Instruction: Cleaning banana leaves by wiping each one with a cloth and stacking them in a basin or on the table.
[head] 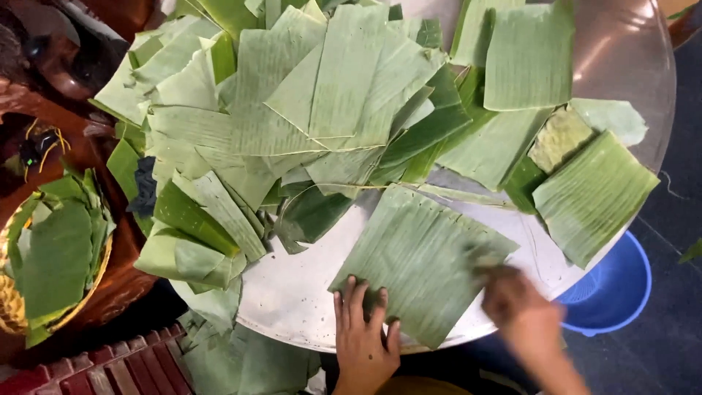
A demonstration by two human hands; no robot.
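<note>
Where the round surface (292, 307) lies bare: one leaf (420, 263), my left hand (363, 329) flat on it, grip apart; right hand (523, 303) blurred at its edge, grip unclear. Leaf pile (314, 110) behind.

right hand (521, 301) motion-blurred, its grip unclear

hands (363, 338): 2 | blue basket (616, 289): 1 | round tray (292, 292): 1

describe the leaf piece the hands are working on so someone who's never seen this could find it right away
On the round metal tray, look at the bare near edge, below the heap of leaf pieces. The large leaf piece lies flat and alone there, left hand pressing one corner, right hand blurred at the other.
</note>
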